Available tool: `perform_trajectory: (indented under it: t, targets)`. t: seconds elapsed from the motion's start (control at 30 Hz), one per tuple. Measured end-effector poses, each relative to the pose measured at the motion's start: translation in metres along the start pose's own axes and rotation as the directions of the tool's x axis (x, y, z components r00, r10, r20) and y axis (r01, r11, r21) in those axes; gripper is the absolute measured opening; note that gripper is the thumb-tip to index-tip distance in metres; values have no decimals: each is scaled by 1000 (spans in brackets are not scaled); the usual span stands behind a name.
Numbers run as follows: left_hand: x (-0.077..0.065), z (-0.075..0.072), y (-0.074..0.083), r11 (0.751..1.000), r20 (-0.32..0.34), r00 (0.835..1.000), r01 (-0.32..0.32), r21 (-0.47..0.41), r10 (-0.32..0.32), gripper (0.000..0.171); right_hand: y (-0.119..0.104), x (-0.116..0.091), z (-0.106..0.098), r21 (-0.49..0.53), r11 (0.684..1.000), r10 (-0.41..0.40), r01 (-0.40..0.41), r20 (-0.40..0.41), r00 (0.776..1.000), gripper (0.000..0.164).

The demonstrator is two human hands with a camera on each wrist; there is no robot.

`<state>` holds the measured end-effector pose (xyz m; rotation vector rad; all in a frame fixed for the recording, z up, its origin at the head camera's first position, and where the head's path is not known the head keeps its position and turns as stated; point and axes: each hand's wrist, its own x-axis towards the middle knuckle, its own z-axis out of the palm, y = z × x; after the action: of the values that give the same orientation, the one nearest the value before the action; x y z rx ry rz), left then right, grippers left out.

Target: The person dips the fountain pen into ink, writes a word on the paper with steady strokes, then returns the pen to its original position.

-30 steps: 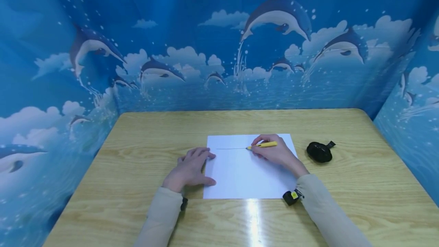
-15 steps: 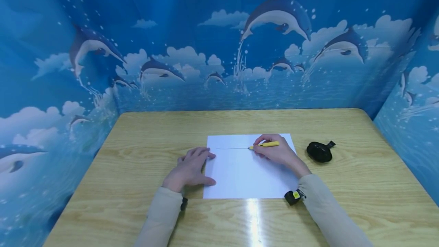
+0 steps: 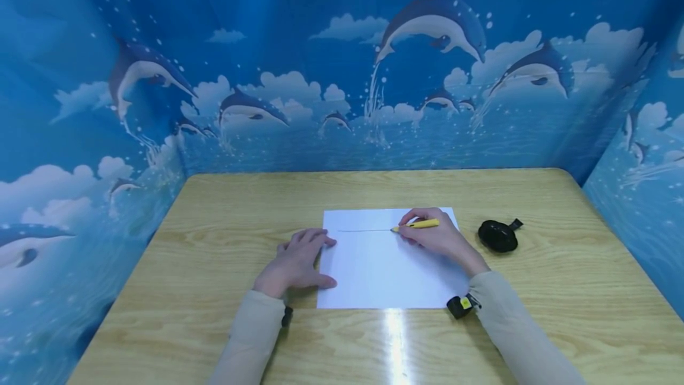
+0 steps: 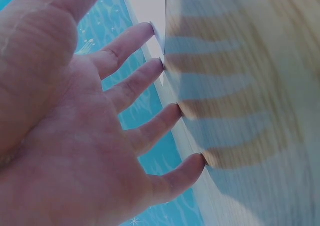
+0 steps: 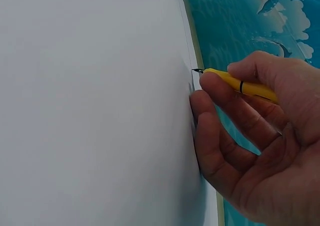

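A white sheet of paper (image 3: 369, 272) lies on the wooden table, with a thin dark line (image 3: 363, 230) running across its upper part. My right hand (image 3: 435, 236) pinches a yellow fountain pen (image 3: 424, 224) between thumb and fingers, its nib at the right end of that line. In the right wrist view the dark nib of the pen (image 5: 240, 84) meets the paper (image 5: 100, 105). My left hand (image 3: 299, 263) rests spread at the sheet's left edge, thumb and a fingertip over the paper. In the left wrist view the fingertips (image 4: 192, 161) press on the surface.
A glossy black object with a short tab (image 3: 498, 236) lies on the table right of the paper. The wooden table (image 3: 240, 207) ends at the back against a blue curtain (image 3: 299, 34) printed with dolphins. Black wrist cameras (image 3: 459, 306) sit under the sleeves.
My right hand and the fountain pen have slid slightly to the right, and the drawn line has grown longer behind the nib. The left hand has stayed in place.
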<state>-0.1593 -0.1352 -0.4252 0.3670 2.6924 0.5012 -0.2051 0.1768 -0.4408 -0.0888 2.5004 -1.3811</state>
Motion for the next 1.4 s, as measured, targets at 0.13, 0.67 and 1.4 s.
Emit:
perform_trajectory:
  t: [0.13, 0.67, 1.4]
  targets:
    - [0, 0, 0, 1000, 2, 1000, 1, 1, -1, 77, 0, -1, -2, -2, 1000, 4, -4, -4, 1000, 19]
    - [-2, -2, 1, 1000, 3, 1000, -2, -3, 2, 76, 6, -5, -10, -21, 999, 27, -27, -3, 1000, 22]
    - [-1, 0, -1, 1000, 0, 1000, -10, -9, 10, 77, 12, -11, -20, -27, 998, 51, -52, -43, 998, 21]
